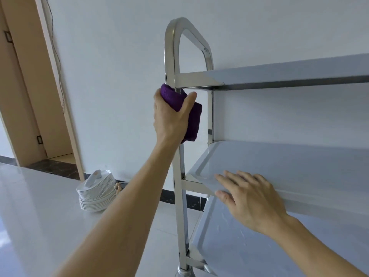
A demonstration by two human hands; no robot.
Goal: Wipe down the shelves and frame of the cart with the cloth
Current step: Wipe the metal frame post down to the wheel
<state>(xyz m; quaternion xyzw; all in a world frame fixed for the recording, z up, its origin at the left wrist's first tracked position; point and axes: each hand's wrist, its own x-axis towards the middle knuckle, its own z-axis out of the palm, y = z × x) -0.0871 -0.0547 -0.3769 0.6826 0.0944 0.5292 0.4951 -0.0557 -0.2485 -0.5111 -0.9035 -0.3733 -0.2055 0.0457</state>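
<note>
My left hand (171, 116) is clutching the purple cloth (191, 114) around the cart's front upright (180, 166); my right hand (249, 198), fingers flat, is steadying the middle shelf (279, 162). Upright below, handle above seemingly remaining.

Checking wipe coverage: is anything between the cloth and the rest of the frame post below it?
Nothing visible. The left hand holds the cloth round the post, which runs bare down to the caster. The right hand rests on the middle shelf, beside the post.
</note>
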